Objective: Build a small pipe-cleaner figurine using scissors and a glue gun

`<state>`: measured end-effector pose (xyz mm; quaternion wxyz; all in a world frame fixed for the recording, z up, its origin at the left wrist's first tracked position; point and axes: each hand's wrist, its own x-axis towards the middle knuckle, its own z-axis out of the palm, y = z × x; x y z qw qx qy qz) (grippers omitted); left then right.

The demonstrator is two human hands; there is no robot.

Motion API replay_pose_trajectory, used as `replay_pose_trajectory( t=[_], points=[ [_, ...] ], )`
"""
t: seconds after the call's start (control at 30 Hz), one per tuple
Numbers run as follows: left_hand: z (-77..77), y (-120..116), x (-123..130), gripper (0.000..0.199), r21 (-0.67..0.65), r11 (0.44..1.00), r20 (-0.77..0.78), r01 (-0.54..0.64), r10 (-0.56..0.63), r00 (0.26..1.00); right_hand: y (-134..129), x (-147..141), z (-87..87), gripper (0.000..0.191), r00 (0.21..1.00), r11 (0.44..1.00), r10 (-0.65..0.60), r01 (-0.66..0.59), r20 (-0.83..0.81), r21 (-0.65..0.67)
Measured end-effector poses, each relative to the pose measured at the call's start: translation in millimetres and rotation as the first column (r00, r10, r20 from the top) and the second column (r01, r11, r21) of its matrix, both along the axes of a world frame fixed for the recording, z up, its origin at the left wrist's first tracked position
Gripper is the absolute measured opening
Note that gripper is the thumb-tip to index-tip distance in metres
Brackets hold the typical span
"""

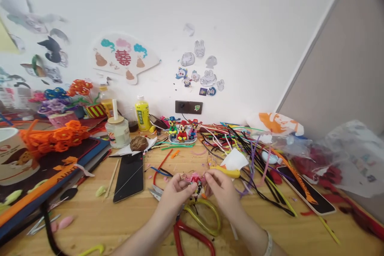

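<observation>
My left hand [179, 193] and my right hand [221, 188] meet over the middle of the table. Both pinch a small figurine [195, 179] with a pink hat and a black-and-white body, one hand at each side. Fingers hide part of it. Just below lie scissors with yellow-green handles [216, 224] and a tool with red handles [192, 235]. Grey blades [156, 192] poke out left of my left hand. Behind my right hand rests a yellow-handled tool [229, 172]. Further back, three similar figurines [182, 131] stand together on a small tray.
Loose pipe cleaners [240, 140] sprawl across the right back. A black phone [129, 178] lies to the left, near a lidded jar [117, 133] and a yellow bottle [142, 113]. Orange fuzzy flowers [63, 136] sit far left; a clear plastic bag [354, 156] is far right.
</observation>
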<state>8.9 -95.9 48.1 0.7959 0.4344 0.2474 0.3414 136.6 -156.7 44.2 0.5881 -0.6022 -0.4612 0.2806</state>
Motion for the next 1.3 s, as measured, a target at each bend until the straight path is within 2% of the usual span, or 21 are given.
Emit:
replay_pose_trajectory(
  t=[0.13, 0.23, 0.67, 0.83, 1.03, 1.2, 1.3],
  points=[
    [8.6, -5, 1, 0.019, -0.091, 0.996, 0.002, -0.010, 0.010, 1.000, 3, 1, -5.4, 0.031, 0.988, 1.000, 0.015, -0.014, -0.154, 0.002],
    [12.4, -5, 0, 0.019, -0.102, 0.995, -0.021, -0.022, 0.020, 1.000, 4, 1, -7.2, 0.031, 0.976, 1.000, 0.024, -0.026, -0.218, -0.007],
    [-3.0, 4, 2, 0.024, -0.029, 0.999, -0.058, -0.040, 0.039, 0.998, 3, -10, -7.3, 0.028, 0.972, 0.997, -0.074, 0.077, -0.224, 0.008],
    [1.6, 0, 1, 0.023, -0.064, 0.995, 0.009, 0.074, -0.074, 0.997, 4, -6, -11.4, 0.029, 0.948, 0.998, -0.059, 0.064, -0.312, 0.009],
    [0.4, -4, 0, 0.029, -0.072, 0.991, -0.065, 0.109, -0.114, 0.991, 7, 0, -15.0, 0.028, 0.932, 0.997, -0.062, 0.076, -0.358, 0.026],
    [-9.9, 0, 3, 0.037, -0.081, 0.996, -0.117, 0.026, -0.035, 0.993, 7, 0, -14.0, 0.030, 0.944, 0.999, -0.024, 0.038, -0.328, 0.037],
    [-10.2, 2, 4, 0.034, -0.061, 0.997, -0.059, -0.039, 0.036, 0.998, 7, 2, -14.6, 0.031, 0.985, 0.999, -0.006, 0.012, -0.174, 0.033]
  ],
)
